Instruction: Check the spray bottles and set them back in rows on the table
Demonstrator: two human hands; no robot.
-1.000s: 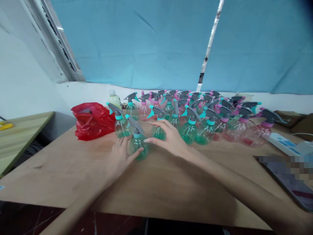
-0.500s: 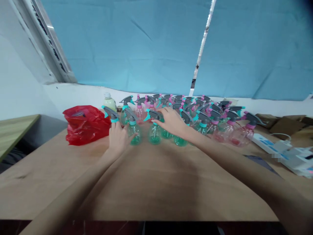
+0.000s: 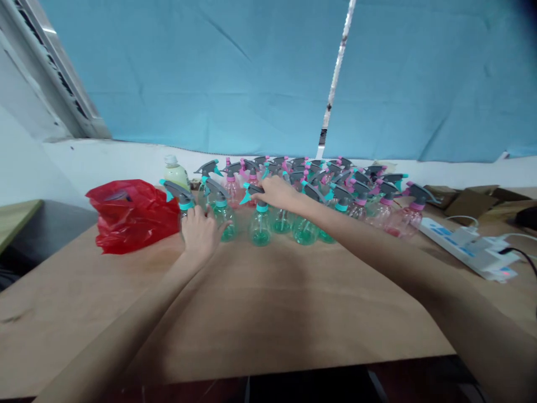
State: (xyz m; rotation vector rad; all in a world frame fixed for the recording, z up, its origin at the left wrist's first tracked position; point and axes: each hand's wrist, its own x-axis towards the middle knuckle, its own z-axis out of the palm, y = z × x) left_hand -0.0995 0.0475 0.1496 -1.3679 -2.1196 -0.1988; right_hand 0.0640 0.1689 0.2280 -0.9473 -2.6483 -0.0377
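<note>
Right of the plastic bag, the right hand grips an upright trigger-spray bottle from above. The left hand's hold is unclear.

Spray bottles stood in a close cluster across the far part of the table, leaving its near part in front of them. The bag sat at the cluster's left, with a capped bottle behind its right side. The left hand was before the leftmost front spray bottle, just left of the second. The right hand was at the head of the third. A power strip lay right of the cluster, plugs in it, cardboard behind. Beyond everything rose the wall, a curtain hanging above its lower part. Another tabletop stood at far left.
</note>
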